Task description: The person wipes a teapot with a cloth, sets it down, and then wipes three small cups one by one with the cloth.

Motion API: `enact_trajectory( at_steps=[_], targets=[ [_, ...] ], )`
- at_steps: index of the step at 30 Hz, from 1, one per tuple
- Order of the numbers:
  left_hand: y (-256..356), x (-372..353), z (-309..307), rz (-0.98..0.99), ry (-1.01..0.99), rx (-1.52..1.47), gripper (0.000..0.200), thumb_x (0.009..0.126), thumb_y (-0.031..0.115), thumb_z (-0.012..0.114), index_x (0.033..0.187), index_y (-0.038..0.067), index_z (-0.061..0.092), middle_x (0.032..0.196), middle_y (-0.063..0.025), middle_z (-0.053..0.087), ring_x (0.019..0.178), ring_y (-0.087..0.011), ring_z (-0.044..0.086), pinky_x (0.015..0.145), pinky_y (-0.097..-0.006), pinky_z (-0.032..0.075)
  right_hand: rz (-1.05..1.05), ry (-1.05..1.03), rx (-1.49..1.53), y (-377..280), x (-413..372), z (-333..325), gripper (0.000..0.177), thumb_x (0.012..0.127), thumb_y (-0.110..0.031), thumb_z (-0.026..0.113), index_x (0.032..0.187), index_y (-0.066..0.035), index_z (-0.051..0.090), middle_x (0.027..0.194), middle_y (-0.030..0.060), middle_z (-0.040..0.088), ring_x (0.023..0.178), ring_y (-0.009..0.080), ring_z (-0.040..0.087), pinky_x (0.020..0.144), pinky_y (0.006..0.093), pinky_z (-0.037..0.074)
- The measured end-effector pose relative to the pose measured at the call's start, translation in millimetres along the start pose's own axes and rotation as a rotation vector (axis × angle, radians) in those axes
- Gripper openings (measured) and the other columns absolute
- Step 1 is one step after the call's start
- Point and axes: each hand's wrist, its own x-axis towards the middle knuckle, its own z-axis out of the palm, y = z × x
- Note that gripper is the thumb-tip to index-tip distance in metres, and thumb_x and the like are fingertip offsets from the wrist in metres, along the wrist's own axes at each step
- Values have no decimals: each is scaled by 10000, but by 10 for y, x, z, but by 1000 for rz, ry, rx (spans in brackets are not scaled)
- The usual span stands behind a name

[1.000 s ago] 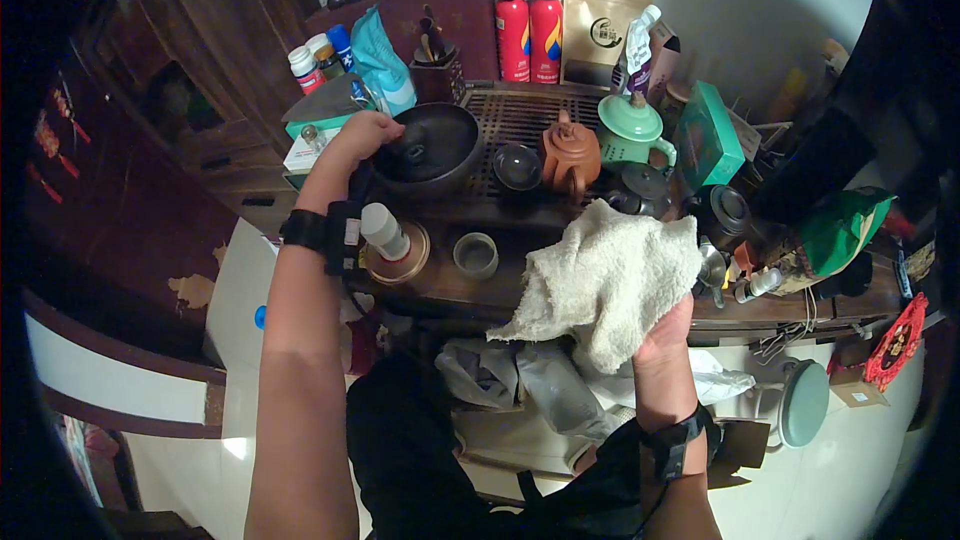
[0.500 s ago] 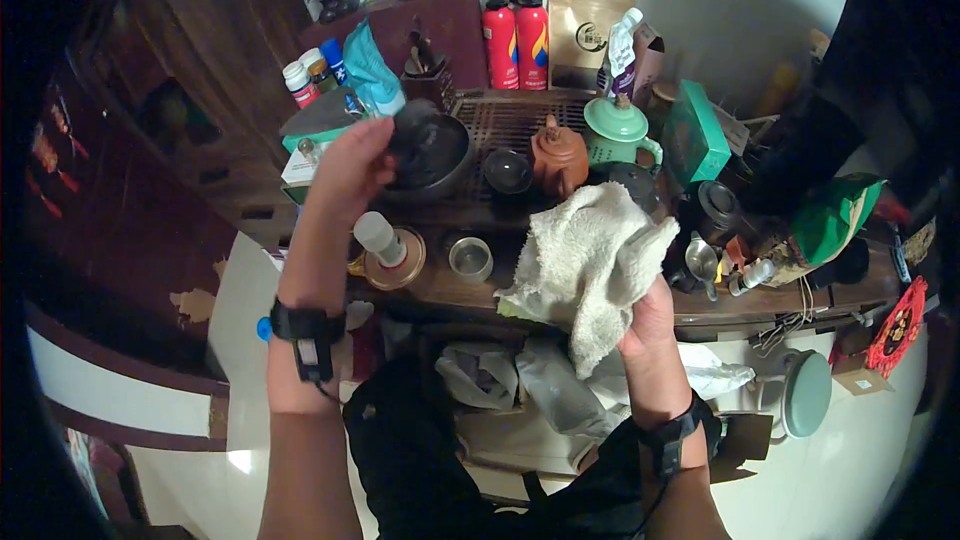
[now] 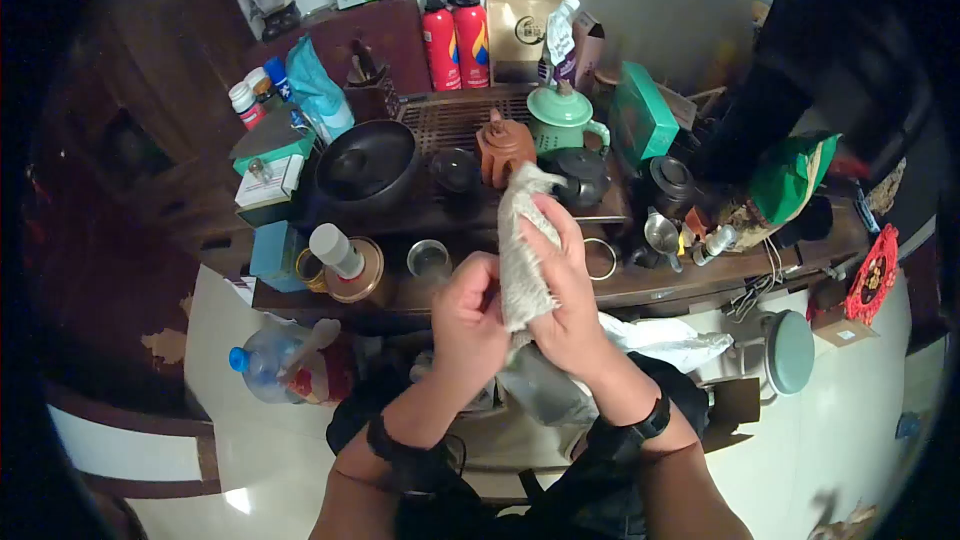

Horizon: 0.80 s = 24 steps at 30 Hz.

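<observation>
A folded cream terry cloth (image 3: 524, 265) is held up in front of my body, above the table's front edge. My right hand (image 3: 570, 290) is closed around its right side, fingers wrapped over the fabric. Against the lower left edge of the cloth, my left hand (image 3: 470, 320) is curled, its fingertips pinching the fabric and partly hidden. Beyond the hands stand a brown clay teapot (image 3: 505, 148), a small dark cup (image 3: 456, 171) and a black teapot (image 3: 580, 176). A small metal-looking cup (image 3: 429, 259) sits left of the cloth.
A wide black bowl (image 3: 368, 162) rests left of the slatted tea tray (image 3: 470, 112). A green lidded pot (image 3: 562, 112) and two red canisters (image 3: 455, 38) stand behind. A white-capped container (image 3: 337, 251) is near the front left. A green stool (image 3: 789, 352) is at lower right.
My left hand has come from above the black bowl down to the cloth. The cloth, spread loosely before, is now bunched between both hands. The view has shifted to the right.
</observation>
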Motion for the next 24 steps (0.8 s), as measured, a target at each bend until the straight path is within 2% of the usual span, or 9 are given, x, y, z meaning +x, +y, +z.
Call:
enact_trajectory(
  at_steps=[4,5,6,9,10,14,18,21,24],
  targets=[
    [-19,-22,66,393,43,340,163,710,-54,530,859,7,510,746,-96,516,658,-223,526,575,-294,412,76,-60,61,8,19,-47,448,755,-127,508,1188,-23,449,1213,206,376,1131,351,385,964,369,303],
    [-6,-19,66,402,34,377,165,709,-49,530,862,9,512,747,-104,509,656,-248,519,576,-304,412,98,-61,85,9,23,-46,451,750,-124,510,1186,-22,446,1192,197,394,1120,342,393,960,364,307],
    [3,-15,63,412,24,413,168,708,-45,531,865,12,515,749,-112,502,654,-272,511,578,-314,412,78,-57,82,21,45,-61,410,781,-103,495,1179,-22,437,1135,153,434,1084,286,425,944,333,319],
    [90,-34,82,446,-14,497,163,719,-29,537,876,14,521,752,-119,493,653,-295,505,583,-329,412,453,19,458,72,11,-57,344,832,-78,467,1171,-24,443,1108,116,451,1057,208,445,922,298,333],
    [109,-36,85,460,-29,523,160,725,-23,539,880,14,522,753,-119,492,653,-294,505,585,-331,412,449,29,513,85,14,-64,297,873,-86,461,1162,-21,445,1103,76,456,1019,137,453,888,263,354],
    [51,-58,57,331,-12,347,135,752,4,550,885,15,524,763,-121,500,669,-309,507,594,-346,415,372,-21,492,32,27,-95,292,889,-162,494,1147,-30,453,996,26,507,917,86,479,808,229,399],
    [104,-89,108,494,-61,522,137,734,-24,571,859,24,544,749,-112,517,633,-279,525,560,-330,423,639,-33,738,130,-3,-196,264,924,-213,426,1112,-41,496,937,30,553,875,78,508,754,235,422],
    [72,-78,104,548,-97,532,147,717,-51,582,838,28,557,733,-108,526,598,-262,533,528,-317,428,805,291,912,37,58,-197,259,920,-220,424,1048,-18,522,903,28,567,846,106,541,752,251,435],
    [72,-51,65,524,-153,461,123,724,-53,584,815,21,547,724,-103,526,579,-236,530,520,-296,432,833,66,1295,350,-28,-379,282,901,-225,448,1071,-12,519,948,56,579,851,140,568,722,279,468]
  ],
)
